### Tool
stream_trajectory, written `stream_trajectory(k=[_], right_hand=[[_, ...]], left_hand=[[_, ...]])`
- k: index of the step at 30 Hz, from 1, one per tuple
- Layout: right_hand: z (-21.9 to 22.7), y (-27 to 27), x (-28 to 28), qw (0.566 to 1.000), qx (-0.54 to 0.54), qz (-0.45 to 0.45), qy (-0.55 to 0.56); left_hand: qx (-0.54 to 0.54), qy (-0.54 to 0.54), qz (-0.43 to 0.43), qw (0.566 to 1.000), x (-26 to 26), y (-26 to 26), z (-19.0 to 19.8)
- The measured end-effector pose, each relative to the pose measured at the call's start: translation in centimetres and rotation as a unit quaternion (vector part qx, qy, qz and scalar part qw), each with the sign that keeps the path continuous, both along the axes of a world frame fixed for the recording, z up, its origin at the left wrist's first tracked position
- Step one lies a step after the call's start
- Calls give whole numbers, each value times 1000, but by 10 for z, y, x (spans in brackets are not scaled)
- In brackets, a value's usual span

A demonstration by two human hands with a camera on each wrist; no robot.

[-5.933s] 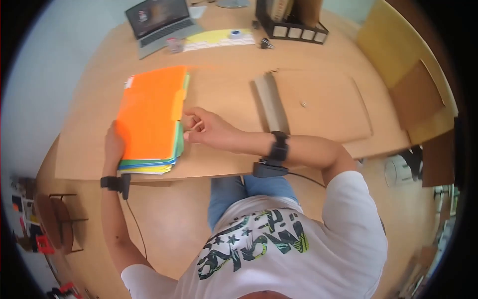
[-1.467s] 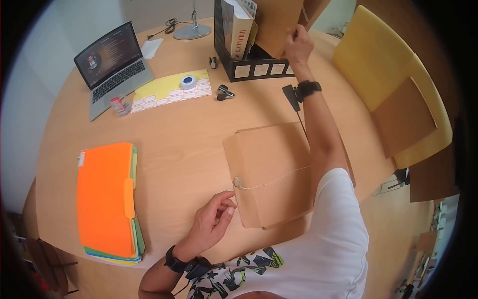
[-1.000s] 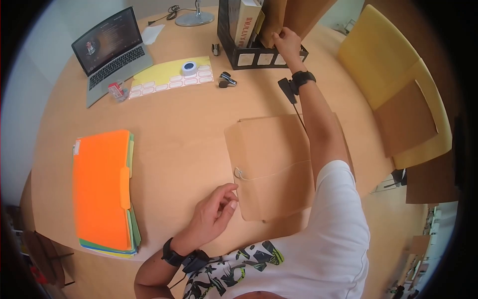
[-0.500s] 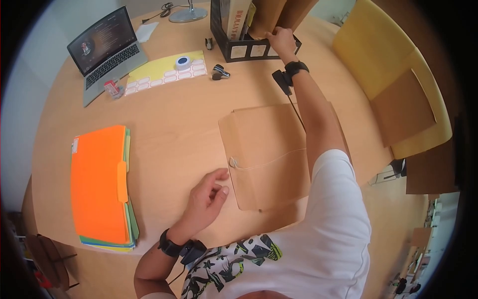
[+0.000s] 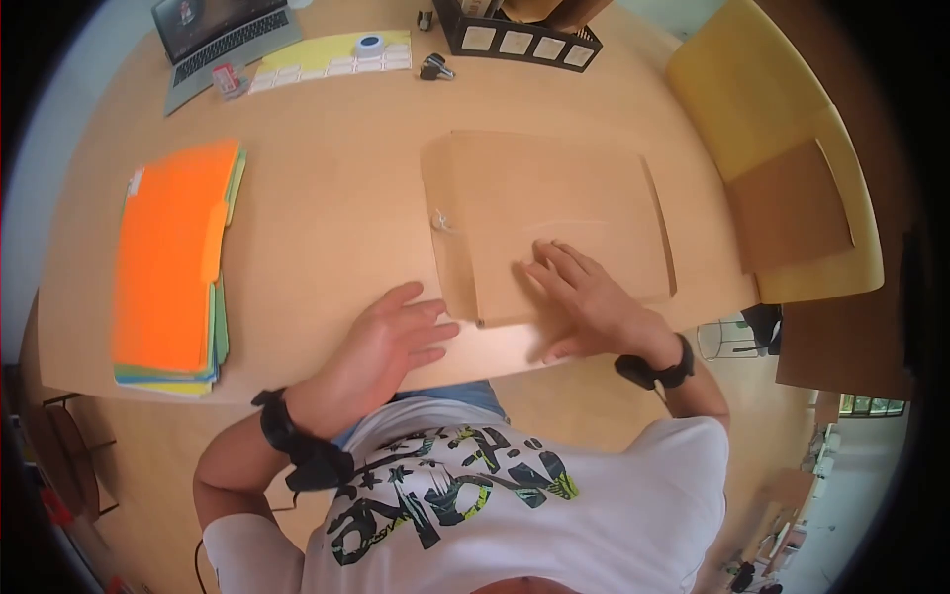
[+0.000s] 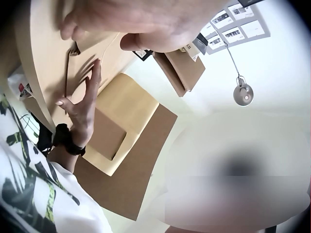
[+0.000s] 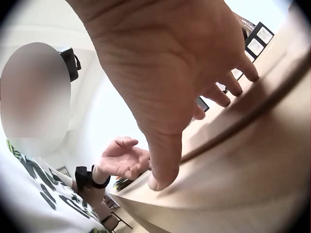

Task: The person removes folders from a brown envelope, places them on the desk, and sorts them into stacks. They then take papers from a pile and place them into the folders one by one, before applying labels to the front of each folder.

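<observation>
A brown string-tie envelope (image 5: 574, 183) lies flat on the table in front of me, its string and fastener (image 5: 442, 223) by the left flap. Over its lower part is my right hand (image 5: 599, 307), fingers spread and holding nothing; in the right wrist view its fingertips come right down to the envelope's surface. My left hand (image 5: 381, 337) hovers beside the envelope's lower left corner, fingers loosely extended and nothing in them. In the left wrist view, my right hand (image 6: 85, 109) shows beyond the left palm. A stack of folders (image 5: 168, 257), orange on top, lies at the left.
A black file organizer (image 5: 529, 45) with upright contents stands at the back. Left of it are a small black desk tool (image 5: 435, 67), a label sheet (image 5: 327, 67), a tape roll (image 5: 369, 45) and a laptop (image 5: 233, 49). A yellow chair back (image 5: 792, 129) borders the table's right side.
My right hand has let go of the brown item in the organizer and come back over the envelope. The left hand has opened out slightly. Earlier, both hands were at the folder stack.
</observation>
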State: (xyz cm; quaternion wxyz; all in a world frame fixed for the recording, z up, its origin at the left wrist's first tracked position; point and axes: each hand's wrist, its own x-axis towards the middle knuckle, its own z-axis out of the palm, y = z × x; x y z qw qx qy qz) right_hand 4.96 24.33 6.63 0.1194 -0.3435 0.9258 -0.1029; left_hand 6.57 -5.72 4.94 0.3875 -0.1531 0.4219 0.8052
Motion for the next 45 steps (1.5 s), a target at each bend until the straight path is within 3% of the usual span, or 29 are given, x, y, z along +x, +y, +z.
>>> stream_trajectory(k=[1,4,10,19,22,25,29,32,36,38,41,43,45], right_hand=[[-9,-3,8,999,-8,-17,36],[-29,-11,21,990,-47,-69,111],[-48,-35,29,964,-119,-144,191],[-62,-90,29,911,-190,-238,277],[-68,-92,27,880,-248,-239,329],[-71,-90,24,848,-317,-240,349],[-73,-90,28,814,-384,-257,352],[-67,-90,42,820,-353,-256,372],[-62,-86,64,827,-335,-225,393],[-60,-81,83,833,-335,-242,368],[-60,-72,103,793,-428,-263,344],[-57,-72,114,771,-480,-257,330],[-54,-68,123,784,-472,-252,317]], left_hand=[[6,1,24,1000,2,7,2],[51,33,-34,998,-12,21,-22],[16,70,-53,996,-32,40,-39],[-70,216,33,973,-20,62,-27],[-11,236,76,969,-11,59,-25],[-28,154,140,978,-20,59,-37],[50,113,175,977,-54,55,-43],[68,89,110,988,-83,50,-48],[15,85,30,996,-92,46,-48],[11,81,-28,996,-79,42,-40],[-15,74,-85,994,-40,34,-30],[38,63,-90,993,-16,33,-30],[67,70,-80,992,-2,33,-28]])
